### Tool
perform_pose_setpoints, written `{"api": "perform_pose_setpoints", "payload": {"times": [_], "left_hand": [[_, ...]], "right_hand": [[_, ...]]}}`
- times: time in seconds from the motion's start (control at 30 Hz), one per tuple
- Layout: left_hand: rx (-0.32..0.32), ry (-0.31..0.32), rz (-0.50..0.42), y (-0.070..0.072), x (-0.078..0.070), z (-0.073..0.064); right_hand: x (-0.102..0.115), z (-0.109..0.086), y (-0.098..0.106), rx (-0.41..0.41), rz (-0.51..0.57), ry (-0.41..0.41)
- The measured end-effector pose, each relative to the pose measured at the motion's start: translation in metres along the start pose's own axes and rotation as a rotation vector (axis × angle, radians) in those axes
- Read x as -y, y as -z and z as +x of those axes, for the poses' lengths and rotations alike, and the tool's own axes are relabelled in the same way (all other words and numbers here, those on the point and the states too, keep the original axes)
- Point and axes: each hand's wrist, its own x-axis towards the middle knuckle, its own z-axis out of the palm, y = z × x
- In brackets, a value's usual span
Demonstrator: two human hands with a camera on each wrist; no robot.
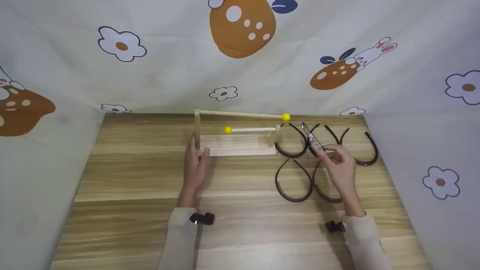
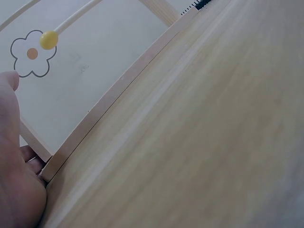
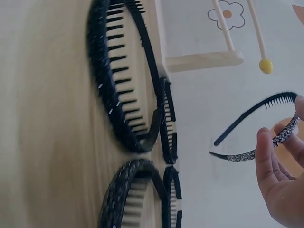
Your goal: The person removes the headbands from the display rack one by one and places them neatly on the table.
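A glittery headband with dark tips and comb teeth is held up off the table, pinched between the thumb and fingers of my right hand. Around the left end of a pale wooden stand is my left hand, thumb at the front and fingers along the outer side of the tall upright. Two horizontal rods on the stand end in yellow balls. The longer, higher rod points right from the left post; the shorter one points left from the right post. Neither rod carries a headband.
Several dark toothed headbands lie on the wood-grain table right of the stand, among them a front one and a far-right one. A patterned cloth walls the table's back and sides.
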Motion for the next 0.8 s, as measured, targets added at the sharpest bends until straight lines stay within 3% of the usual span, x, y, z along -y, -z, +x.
{"api": "perform_pose_setpoints", "payload": {"times": [0.17,0.3,0.57,0.8], "left_hand": [[-0.005,-0.02,-0.005,-0.001,0.0,0.0],[-0.013,-0.046,-0.015,-0.001,0.001,0.0],[-0.014,-0.059,-0.003,-0.002,0.0,0.001],[0.002,-0.054,0.0,-0.002,0.0,0.002]], "right_hand": [[-0.001,-0.009,0.022,0.051,-0.131,0.017],[-0.004,-0.015,0.041,0.025,-0.177,0.0],[-0.015,-0.025,0.077,-0.012,-0.123,-0.042],[-0.028,-0.03,0.108,0.043,-0.088,-0.134]]}}
